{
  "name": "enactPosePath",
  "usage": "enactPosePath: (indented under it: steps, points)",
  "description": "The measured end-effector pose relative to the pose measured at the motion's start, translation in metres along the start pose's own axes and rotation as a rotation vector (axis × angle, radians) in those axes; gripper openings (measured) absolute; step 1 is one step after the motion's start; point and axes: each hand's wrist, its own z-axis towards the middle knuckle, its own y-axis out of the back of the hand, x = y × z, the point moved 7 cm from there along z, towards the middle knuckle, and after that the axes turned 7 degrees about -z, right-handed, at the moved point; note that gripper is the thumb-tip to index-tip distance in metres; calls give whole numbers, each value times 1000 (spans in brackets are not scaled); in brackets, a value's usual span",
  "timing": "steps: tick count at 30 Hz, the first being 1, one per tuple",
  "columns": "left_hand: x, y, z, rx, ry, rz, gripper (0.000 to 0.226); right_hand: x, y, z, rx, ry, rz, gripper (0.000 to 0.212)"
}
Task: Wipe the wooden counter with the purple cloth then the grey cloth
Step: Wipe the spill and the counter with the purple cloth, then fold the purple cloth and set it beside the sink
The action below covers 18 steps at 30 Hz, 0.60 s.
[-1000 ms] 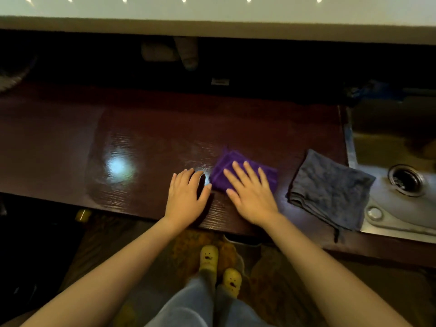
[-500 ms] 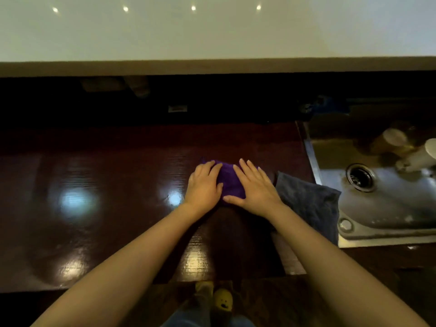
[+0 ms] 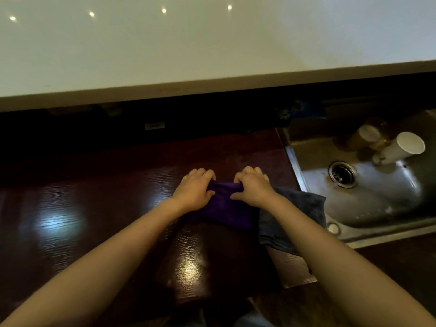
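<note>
The purple cloth (image 3: 224, 206) is stretched between both hands over the dark glossy wooden counter (image 3: 99, 208). My left hand (image 3: 195, 188) pinches its upper left edge with curled fingers. My right hand (image 3: 253, 187) pinches its upper right edge the same way. The cloth's lower part hangs or lies toward me between my forearms. The grey cloth (image 3: 304, 208) lies flat just right of my right wrist, near the sink's edge, partly hidden by my right forearm.
A steel sink (image 3: 377, 199) with a round drain (image 3: 342, 173) is set at the counter's right end. A white cup (image 3: 401, 147) and a brown cup (image 3: 364, 136) lie in it. A white raised ledge (image 3: 188, 55) runs along the back.
Both hands went from lying flat on the purple cloth to gripping its top edge with curled fingers and spreading it. The view shifted left and tilted up.
</note>
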Motion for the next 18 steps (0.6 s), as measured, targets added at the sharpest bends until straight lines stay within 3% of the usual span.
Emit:
enactPosePath:
  steps: [3, 7, 13, 18]
  points:
    - [-15, 9, 7, 41, -12, -120, 29, -13, 6, 4, 87, 29, 182, 28]
    - [-44, 29, 19, -8, -75, -181, 28, -29, 29, 2, 150, 100, 182, 24]
    - [-98, 81, 42, -213, -238, -260, 33, -73, 123, -9, -51, 100, 364, 22]
    - [-133, 93, 61, -362, -312, -140, 31, -110, 175, -25, -388, 150, 245, 23]
